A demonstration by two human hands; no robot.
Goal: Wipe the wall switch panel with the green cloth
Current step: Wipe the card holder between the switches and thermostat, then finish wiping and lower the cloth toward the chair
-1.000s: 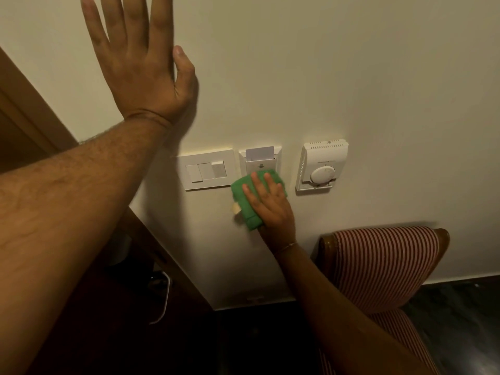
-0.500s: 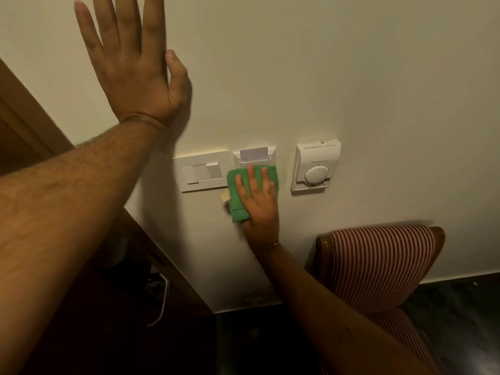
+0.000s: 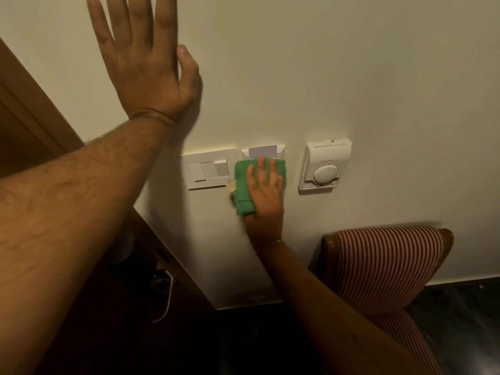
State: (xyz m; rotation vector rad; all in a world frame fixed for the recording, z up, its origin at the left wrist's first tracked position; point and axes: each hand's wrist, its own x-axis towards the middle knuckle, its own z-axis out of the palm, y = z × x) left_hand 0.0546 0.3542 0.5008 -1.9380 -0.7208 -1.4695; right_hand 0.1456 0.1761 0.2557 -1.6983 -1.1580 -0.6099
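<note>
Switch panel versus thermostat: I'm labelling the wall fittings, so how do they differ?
The switch panel is a flat plate with three rectangular rockers; the thermostat is a deeper box with a round dial and vent slots on top. The green cloth under the right hand reaches the switch panel's right edge; the thermostat stands clear of it. Both are white and wall-mounted.

the right hand (image 3: 266, 196) has pushed the cloth (image 3: 242, 185) up over the card holder (image 3: 280, 152): a second ago it hid only the lower part, now most of the plate, fingertips (image 3: 261, 159) reaching the card (image 3: 262, 152).
</note>
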